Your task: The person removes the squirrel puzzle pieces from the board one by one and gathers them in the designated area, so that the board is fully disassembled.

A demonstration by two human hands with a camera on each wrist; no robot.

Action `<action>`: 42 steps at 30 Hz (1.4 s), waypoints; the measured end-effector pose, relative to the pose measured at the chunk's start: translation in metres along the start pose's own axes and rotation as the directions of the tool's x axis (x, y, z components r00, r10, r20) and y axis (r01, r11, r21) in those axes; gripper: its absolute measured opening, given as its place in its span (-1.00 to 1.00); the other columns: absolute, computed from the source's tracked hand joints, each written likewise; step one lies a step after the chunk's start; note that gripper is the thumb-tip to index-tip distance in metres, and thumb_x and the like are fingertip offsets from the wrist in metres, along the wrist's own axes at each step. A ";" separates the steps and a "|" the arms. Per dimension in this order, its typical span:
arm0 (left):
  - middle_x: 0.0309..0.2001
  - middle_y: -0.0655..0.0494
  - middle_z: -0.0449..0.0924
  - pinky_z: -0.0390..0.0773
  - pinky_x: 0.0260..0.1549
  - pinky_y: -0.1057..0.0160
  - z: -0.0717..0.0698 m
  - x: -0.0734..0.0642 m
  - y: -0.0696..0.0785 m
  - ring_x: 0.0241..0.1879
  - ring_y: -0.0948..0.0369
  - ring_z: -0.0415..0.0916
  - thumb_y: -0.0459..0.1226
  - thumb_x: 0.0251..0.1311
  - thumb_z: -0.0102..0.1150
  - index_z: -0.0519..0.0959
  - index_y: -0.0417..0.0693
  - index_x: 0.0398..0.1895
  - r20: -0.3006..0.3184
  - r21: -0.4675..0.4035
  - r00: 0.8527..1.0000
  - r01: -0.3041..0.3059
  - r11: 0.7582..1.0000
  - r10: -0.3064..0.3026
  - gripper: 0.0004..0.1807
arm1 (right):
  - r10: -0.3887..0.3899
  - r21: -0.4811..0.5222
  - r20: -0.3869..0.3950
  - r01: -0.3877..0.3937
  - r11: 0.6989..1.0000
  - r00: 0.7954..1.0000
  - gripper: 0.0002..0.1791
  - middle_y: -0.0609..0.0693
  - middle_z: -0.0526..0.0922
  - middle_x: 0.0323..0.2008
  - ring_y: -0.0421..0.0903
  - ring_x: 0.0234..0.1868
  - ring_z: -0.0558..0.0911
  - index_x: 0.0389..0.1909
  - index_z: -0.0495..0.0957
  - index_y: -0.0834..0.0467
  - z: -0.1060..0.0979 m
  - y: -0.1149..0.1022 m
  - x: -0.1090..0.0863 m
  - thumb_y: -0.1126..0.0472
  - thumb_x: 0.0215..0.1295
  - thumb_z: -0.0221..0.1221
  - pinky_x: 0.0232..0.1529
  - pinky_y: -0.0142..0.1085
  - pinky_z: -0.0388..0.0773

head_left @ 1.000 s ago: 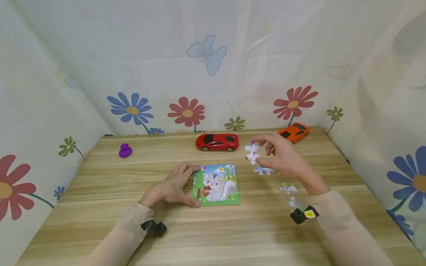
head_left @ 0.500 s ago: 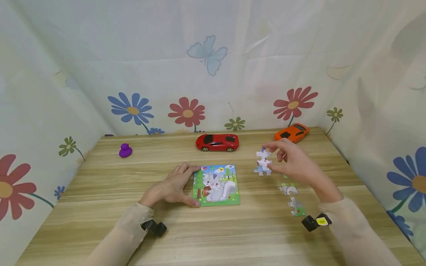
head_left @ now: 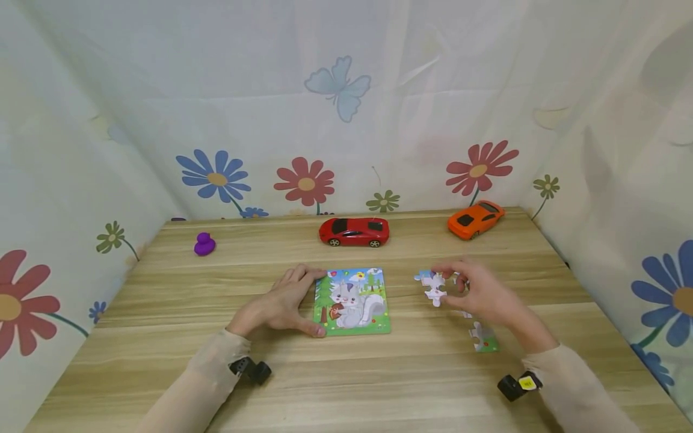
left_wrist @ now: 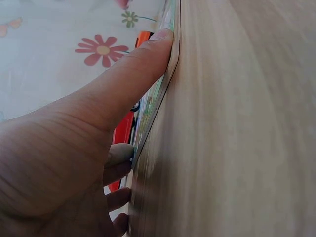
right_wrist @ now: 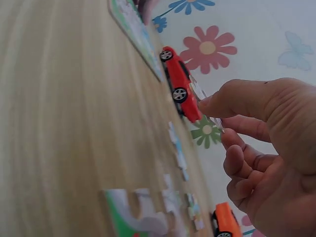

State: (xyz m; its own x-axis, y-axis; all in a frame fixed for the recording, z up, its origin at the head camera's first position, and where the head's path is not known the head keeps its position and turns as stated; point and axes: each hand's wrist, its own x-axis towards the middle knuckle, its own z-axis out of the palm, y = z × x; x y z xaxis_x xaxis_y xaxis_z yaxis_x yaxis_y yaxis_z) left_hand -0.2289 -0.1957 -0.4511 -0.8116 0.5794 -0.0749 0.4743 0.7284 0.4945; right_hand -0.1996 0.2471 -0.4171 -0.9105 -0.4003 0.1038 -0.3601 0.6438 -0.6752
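A square squirrel picture puzzle (head_left: 352,307) lies flat in the middle of the table. My left hand (head_left: 278,307) rests at its left side, the thumb on the near corner and the index finger at the far corner. In the left wrist view the straight thumb (left_wrist: 138,71) presses on the board's edge. My right hand (head_left: 484,294) pinches a pale jigsaw piece (head_left: 435,294) between thumb and fingers, held above the table right of the board. Several loose pieces lie below and around that hand, among them a grey-green one (head_left: 484,338) and a blue-edged one (head_left: 422,275).
A red toy car (head_left: 354,232) stands behind the board. Further right is an orange toy car (head_left: 476,220). A purple toy duck (head_left: 204,245) sits at the back left of the wooden table (head_left: 346,385). Flowered fabric walls surround the table.
My right hand has moved toward me and slightly right with the pinched piece, now lower in the head view, uncovering the orange car. The left hand and the board have stayed in place.
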 end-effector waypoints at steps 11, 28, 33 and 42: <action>0.60 -0.05 0.22 0.20 0.59 -0.33 0.000 -0.001 0.002 0.55 -0.07 0.16 0.31 -0.05 0.75 0.18 -0.07 0.77 0.001 0.002 1.000 0.002 1.000 -0.002 0.42 | 0.033 -0.042 0.062 -0.031 0.999 0.997 -0.37 0.02 0.56 -0.20 -0.08 -0.37 0.42 0.35 0.72 0.16 0.016 0.020 -0.004 0.32 0.23 0.59 -0.44 -0.33 0.35; 0.57 -0.07 0.24 0.23 0.57 -0.31 -0.001 0.000 0.000 0.51 -0.05 0.18 0.32 -0.06 0.75 0.18 -0.07 0.77 -0.005 0.013 1.000 -0.007 1.000 0.007 0.43 | 0.006 -0.027 0.108 -0.003 1.000 0.994 -0.38 -0.01 0.52 -0.35 -0.17 -0.43 0.40 0.38 0.69 0.27 0.014 0.023 -0.004 0.38 0.26 0.51 -0.47 -0.36 0.36; 0.57 -0.07 0.25 0.23 0.57 -0.31 -0.001 0.000 0.000 0.51 -0.05 0.18 0.32 -0.07 0.74 0.18 -0.07 0.76 -0.006 0.015 1.000 -0.008 1.000 0.008 0.43 | -0.004 -0.028 0.105 0.007 1.000 0.994 -0.37 -0.01 0.54 -0.35 -0.19 -0.44 0.40 0.38 0.68 0.28 0.015 0.021 -0.004 0.38 0.26 0.52 -0.46 -0.37 0.38; 0.58 -0.06 0.24 0.23 0.58 -0.32 0.000 0.000 0.000 0.54 -0.06 0.17 0.32 -0.07 0.75 0.18 -0.05 0.77 -0.005 0.012 1.000 -0.002 1.000 0.002 0.43 | 0.005 -0.022 0.071 -0.003 1.000 0.997 -0.37 0.11 0.66 -0.04 -0.15 -0.38 0.43 0.37 0.69 0.23 0.014 0.019 -0.007 0.37 0.25 0.55 -0.43 -0.34 0.42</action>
State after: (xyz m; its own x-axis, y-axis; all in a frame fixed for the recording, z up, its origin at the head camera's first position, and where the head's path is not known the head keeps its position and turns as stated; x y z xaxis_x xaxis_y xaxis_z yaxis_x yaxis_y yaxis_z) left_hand -0.2294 -0.1957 -0.4513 -0.8125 0.5789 -0.0692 0.4799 0.7314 0.4845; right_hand -0.1975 0.2533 -0.4411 -0.8952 -0.4430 0.0483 -0.3617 0.6590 -0.6595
